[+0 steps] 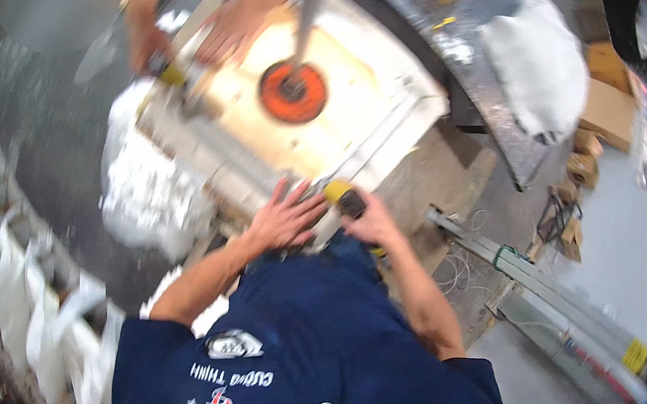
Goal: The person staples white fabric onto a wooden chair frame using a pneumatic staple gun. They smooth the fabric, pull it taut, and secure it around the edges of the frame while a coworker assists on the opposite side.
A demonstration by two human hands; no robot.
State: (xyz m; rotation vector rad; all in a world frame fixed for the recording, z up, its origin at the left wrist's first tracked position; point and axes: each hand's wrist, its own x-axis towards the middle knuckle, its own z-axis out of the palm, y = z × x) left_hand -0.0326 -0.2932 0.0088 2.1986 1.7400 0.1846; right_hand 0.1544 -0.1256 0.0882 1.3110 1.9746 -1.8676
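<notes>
My left hand (286,220) lies with fingers spread on the near edge of a white-covered piece with a pale wooden panel (340,79). Close to its right, my right hand (375,222) is wrapped round a yellow and black hand tool (339,194) shaped like a staple gun. The tool's head is at the piece's near edge; blur hides whether it touches. An orange-red disc (293,92) on an upright rod stands over the panel's middle. Across from me, a co-worker's hand (234,30) rests flat on the panel, and their other hand (146,43) holds a similar tool (166,67).
White wadding (154,185) bulges out left of the piece. A white padded bundle (541,63) sits on a plastic-covered surface at the far right. Right of me, a long metal bar (546,277) juts out, with thin wire loops (459,277) near it. White bags (5,263) line the left.
</notes>
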